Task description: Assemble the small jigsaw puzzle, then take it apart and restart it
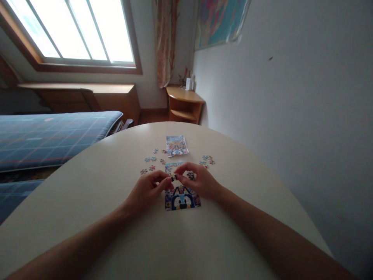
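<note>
Multicoloured flat jigsaw (183, 202), partly assembled, lies mid-width on your white, curved-edged worktop (131, 241). Left hand (145, 189) and right hand (204, 182): fingers pinch one small dark puzzle piece (174, 177) above it, probably for fine control. Loose coloured pieces (152, 168) flank it, presumably for easy reach.

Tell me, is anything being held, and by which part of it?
A small dark puzzle piece, held at its opposite sides by the fingertips of the left hand and right hand; its outline is too small to tell.
</note>
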`<act>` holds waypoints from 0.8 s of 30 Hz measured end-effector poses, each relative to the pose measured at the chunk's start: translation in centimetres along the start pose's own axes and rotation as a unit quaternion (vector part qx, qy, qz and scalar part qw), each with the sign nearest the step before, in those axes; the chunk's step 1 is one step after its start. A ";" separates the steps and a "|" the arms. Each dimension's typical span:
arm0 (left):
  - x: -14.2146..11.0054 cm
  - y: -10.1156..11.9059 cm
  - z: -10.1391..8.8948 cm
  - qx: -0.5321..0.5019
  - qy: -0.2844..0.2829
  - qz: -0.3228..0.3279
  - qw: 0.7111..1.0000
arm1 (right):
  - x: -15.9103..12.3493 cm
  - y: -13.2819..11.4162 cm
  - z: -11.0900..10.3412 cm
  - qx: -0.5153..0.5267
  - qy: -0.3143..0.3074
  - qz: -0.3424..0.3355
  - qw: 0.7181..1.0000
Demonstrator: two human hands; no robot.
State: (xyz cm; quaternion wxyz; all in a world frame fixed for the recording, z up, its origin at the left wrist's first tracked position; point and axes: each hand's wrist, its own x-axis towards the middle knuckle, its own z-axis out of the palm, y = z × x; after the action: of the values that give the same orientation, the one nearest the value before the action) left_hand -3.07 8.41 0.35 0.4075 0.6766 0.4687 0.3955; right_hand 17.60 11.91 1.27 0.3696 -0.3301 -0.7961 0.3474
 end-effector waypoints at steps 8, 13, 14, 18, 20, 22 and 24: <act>0.0 0.1 0.1 0.028 0.015 0.000 1.000 | 0.0 -0.1 -0.1 0.005 -0.007 -0.005 1.000; 0.1 0.5 0.1 0.035 0.019 0.013 0.999 | -0.1 0.1 -0.2 0.020 -0.009 0.012 1.000; 0.1 0.5 0.0 0.032 0.020 0.011 0.999 | -0.1 0.1 -0.2 0.022 -0.010 0.017 1.000; 0.1 0.6 0.1 0.021 0.022 0.003 1.000 | -0.1 0.3 -0.2 0.038 -0.010 0.020 0.999; 0.0 0.5 0.1 0.018 0.022 0.001 1.000 | 0.0 0.3 -0.2 0.041 -0.010 0.020 0.999; 0.0 0.4 0.1 0.017 0.022 0.000 1.000 | 0.0 0.2 -0.3 0.038 -0.010 0.021 0.999; 0.0 0.2 0.1 0.017 0.024 -0.002 1.000 | 0.1 0.2 -0.3 0.034 -0.009 0.024 0.999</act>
State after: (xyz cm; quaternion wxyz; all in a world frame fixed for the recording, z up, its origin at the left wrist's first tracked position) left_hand -2.89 8.30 0.51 0.3853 0.6726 0.4862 0.4034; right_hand 17.87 12.18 1.28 0.3648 -0.3329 -0.7790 0.3864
